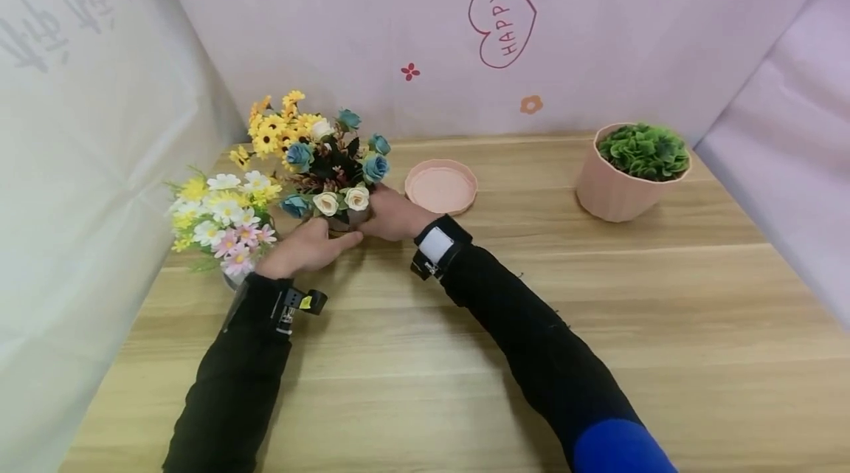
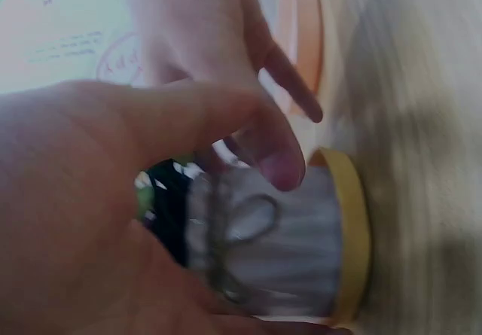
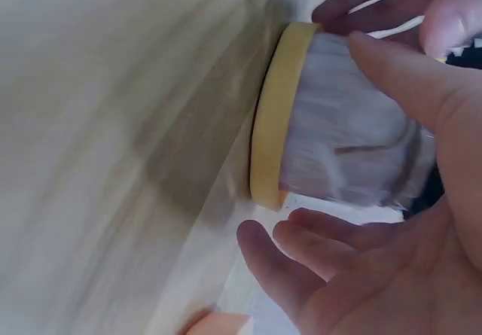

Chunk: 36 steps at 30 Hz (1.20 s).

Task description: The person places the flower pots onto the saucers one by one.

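Note:
A flower pot (image 3: 343, 117) with blue and cream roses (image 1: 356, 198) is between both hands. Its side has a greyish wrapping with a tied cord, and its base sits in a shallow yellow saucer (image 3: 280, 117) on the table. My left hand (image 1: 307, 249) cups the pot's left and front, thumb across the wrapping in the left wrist view. From the other side my right hand (image 1: 397, 215) reaches round it, thumb against the wrapping, fingers spread along the far side in the right wrist view. The roses hide most of the pot from the head view.
White, yellow and pink daisies (image 1: 226, 222) in a pot stand beside my left wrist. Yellow flowers (image 1: 268, 133) rise behind the roses. A pink saucer (image 1: 441, 187) lies right of my right hand. Farther right stands a pink pot (image 1: 614, 189) with a green plant (image 1: 643, 152).

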Each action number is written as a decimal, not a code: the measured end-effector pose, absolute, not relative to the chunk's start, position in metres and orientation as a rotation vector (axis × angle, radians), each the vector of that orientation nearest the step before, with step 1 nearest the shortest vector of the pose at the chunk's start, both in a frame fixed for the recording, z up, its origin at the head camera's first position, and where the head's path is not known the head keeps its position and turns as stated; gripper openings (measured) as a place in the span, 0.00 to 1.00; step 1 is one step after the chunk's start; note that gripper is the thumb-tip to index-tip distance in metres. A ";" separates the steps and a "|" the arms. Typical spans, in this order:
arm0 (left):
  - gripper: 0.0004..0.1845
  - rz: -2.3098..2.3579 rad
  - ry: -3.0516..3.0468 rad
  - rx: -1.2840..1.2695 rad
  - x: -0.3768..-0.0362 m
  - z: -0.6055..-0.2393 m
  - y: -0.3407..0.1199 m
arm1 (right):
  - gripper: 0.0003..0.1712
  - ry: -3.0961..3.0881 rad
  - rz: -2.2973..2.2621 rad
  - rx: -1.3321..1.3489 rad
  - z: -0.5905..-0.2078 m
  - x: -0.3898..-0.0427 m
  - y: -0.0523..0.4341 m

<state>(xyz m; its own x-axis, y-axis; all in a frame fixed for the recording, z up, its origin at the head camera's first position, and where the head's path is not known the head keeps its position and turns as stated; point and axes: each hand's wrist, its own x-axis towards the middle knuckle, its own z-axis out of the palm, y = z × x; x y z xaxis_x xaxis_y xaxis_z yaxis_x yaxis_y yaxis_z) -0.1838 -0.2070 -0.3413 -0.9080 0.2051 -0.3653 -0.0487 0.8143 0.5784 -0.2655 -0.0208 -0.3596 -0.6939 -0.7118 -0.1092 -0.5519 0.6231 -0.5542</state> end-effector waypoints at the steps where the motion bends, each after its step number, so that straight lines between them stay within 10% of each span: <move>1: 0.27 0.823 2.562 0.126 -0.182 -0.338 -0.206 | 0.26 2.526 -0.734 -1.012 -0.359 -0.263 -0.016; 5: 0.28 0.736 2.493 0.107 -0.175 -0.328 -0.197 | 0.35 2.557 -0.747 -1.042 -0.352 -0.251 0.003; 12: 0.59 0.650 2.461 0.183 -0.164 -0.320 -0.178 | 0.51 2.651 -0.867 -0.924 -0.331 -0.234 0.055; 27: 0.58 1.011 2.581 0.423 -0.183 -0.347 -0.132 | 0.42 3.338 -0.663 -0.240 -0.275 -0.226 0.210; 36: 0.62 1.145 2.658 0.400 -0.229 -0.368 -0.097 | 0.16 3.377 -0.681 -0.078 -0.291 -0.233 0.256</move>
<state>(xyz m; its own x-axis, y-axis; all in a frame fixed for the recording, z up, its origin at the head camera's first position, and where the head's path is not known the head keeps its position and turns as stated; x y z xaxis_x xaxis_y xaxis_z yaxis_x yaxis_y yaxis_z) -0.2287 -0.0971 -0.3683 -0.9388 0.3317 -0.0925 0.1607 0.6595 0.7343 -0.2333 0.2559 -0.2908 -0.9531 0.0155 0.3023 -0.1028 0.9228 -0.3714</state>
